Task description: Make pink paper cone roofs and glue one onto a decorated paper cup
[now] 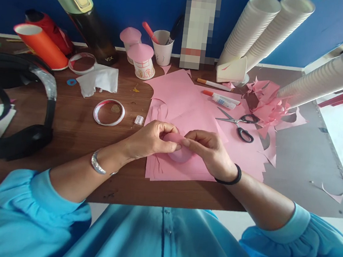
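Between my hands is a round piece of pink paper point(181, 154), curved, held just above a stack of pink sheets point(191, 172). My left hand point(159, 139) pinches its left upper edge between thumb and fingers. From the other side, my right hand point(208, 147) grips the same edge, the two thumbs nearly meeting. Scissors point(237, 120) with black handles lie partly spread on the pink paper to the right. Above them rest a glue tube point(224, 101) with white label and an orange-tipped marker point(214, 84).
Two paper cups with pink cone roofs point(144, 65) stand at the back, beside a cup of pens point(161, 55). Tall stacks of paper cups point(251, 30) rise behind. Crumpled pink scraps point(269, 106) lie right. Tape rolls point(109, 112), a bottle point(92, 33) and headphones point(49, 110) occupy the left.
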`<state>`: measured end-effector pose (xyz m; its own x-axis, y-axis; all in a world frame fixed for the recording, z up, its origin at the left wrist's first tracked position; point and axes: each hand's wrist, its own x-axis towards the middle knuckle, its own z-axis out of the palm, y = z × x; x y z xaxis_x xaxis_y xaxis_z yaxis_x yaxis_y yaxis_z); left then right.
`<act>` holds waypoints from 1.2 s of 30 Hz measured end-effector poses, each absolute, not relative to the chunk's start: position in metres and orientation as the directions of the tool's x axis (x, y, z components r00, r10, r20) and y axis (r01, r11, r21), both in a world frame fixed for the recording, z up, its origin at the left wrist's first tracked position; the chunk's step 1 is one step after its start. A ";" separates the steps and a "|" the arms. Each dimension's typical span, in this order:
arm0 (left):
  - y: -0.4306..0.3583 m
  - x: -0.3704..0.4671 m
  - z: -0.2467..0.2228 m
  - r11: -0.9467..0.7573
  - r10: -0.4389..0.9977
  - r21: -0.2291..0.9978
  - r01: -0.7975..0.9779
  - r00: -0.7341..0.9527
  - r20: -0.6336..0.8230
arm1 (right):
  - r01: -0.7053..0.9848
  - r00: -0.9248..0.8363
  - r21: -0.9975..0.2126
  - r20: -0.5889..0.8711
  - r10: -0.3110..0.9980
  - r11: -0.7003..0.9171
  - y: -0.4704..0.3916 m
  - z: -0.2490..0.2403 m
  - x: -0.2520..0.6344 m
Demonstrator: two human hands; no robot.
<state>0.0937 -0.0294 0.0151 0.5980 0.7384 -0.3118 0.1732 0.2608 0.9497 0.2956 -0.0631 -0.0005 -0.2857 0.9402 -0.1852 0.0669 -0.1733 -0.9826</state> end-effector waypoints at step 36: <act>-0.030 0.090 -0.003 0.440 0.791 0.885 -0.153 0.532 -0.302 | -0.319 -0.348 -0.898 -0.186 0.919 -0.302 -0.065 -0.011 0.290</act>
